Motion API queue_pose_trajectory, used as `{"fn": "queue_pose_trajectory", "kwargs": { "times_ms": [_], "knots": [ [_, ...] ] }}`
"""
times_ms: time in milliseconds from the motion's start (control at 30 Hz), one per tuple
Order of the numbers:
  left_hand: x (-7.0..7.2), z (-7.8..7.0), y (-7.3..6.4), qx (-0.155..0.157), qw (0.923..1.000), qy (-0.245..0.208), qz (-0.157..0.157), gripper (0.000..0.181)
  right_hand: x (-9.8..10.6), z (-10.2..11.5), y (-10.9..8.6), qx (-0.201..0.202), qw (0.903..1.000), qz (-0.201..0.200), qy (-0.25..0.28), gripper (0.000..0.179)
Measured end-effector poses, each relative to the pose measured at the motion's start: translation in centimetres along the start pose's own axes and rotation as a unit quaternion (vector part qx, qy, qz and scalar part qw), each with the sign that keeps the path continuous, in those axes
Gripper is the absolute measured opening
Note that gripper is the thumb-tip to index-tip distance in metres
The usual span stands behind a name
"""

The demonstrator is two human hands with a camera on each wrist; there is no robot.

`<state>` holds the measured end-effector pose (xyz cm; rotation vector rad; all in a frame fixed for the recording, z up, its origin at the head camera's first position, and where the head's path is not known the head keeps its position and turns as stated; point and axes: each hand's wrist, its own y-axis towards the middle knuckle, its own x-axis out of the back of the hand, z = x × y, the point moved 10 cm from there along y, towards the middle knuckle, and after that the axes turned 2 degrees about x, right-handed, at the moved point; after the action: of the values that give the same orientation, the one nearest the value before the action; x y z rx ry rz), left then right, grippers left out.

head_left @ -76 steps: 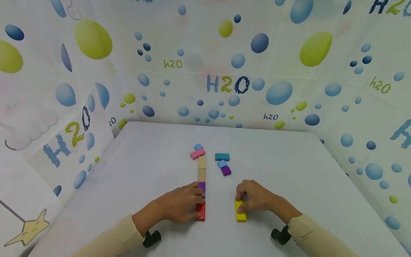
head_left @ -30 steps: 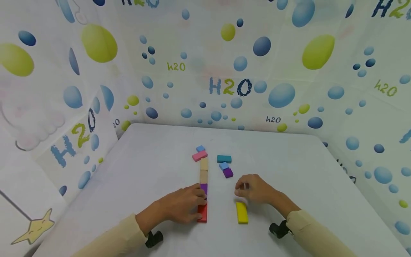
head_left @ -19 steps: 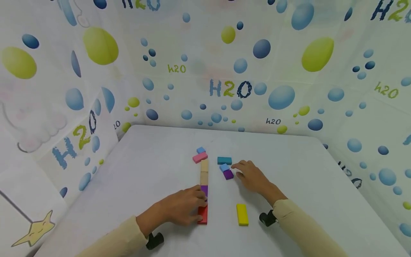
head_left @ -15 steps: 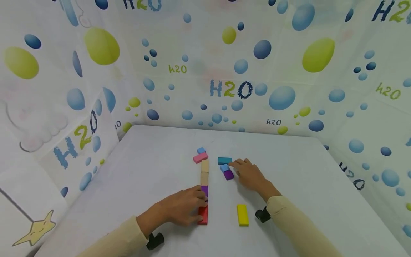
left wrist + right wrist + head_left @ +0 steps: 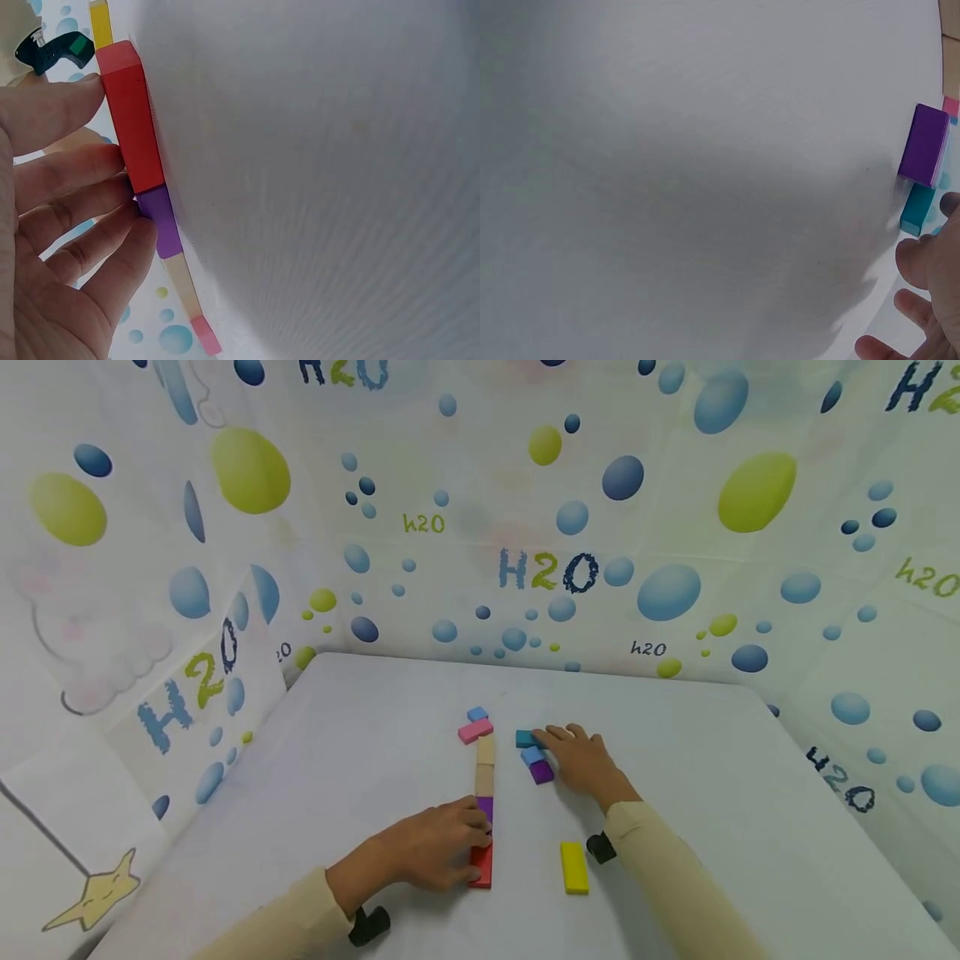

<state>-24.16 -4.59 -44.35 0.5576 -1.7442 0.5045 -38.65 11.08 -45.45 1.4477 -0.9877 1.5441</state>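
My left hand rests on a row of blocks, its thumb and fingertips touching the red block and the purple block in the left wrist view. Beyond them the row continues with two beige blocks. My right hand reaches over the right end of the teal block, partly covering it; its fingers look spread in the right wrist view. Contact with the teal block cannot be made out. A light blue block and a dark purple block lie beside that hand.
A yellow block lies near the right forearm. At the row's far end are a pink block and another light blue block. All lie on a white-covered table, with a patterned cloth behind.
My right hand has let go of the yellow block and moved forward to the teal block. The left hand stays on the row. The head view has shifted slightly.
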Motion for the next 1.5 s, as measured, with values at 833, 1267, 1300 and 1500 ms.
{"fn": "queue_pose_trajectory", "kwargs": {
  "times_ms": [833,1267,1300,1500],
  "knots": [
    [0.1,0.0,0.1,-0.008,0.9999,0.005,-0.012,0.038,1.1,-1.2,0.2,-0.007,0.9995,0.003,-0.031,0.038],
    [-0.1,0.3,-0.1,-0.002,1.0,0.006,-0.008,0.038,0.8,-2.7,-0.6,-0.021,0.998,-0.022,0.055,0.018],
    [-0.2,0.3,-0.1,0.0,1.0,0.005,-0.005,0.038,0.8,-2.8,-0.7,-0.022,0.9968,-0.029,0.071,0.017],
    [-0.2,0.2,-0.2,0.0,1.0,0.003,-0.004,0.039,1.0,-3.6,-1.3,-0.021,0.9885,-0.068,0.133,0.018]
  ]
}}
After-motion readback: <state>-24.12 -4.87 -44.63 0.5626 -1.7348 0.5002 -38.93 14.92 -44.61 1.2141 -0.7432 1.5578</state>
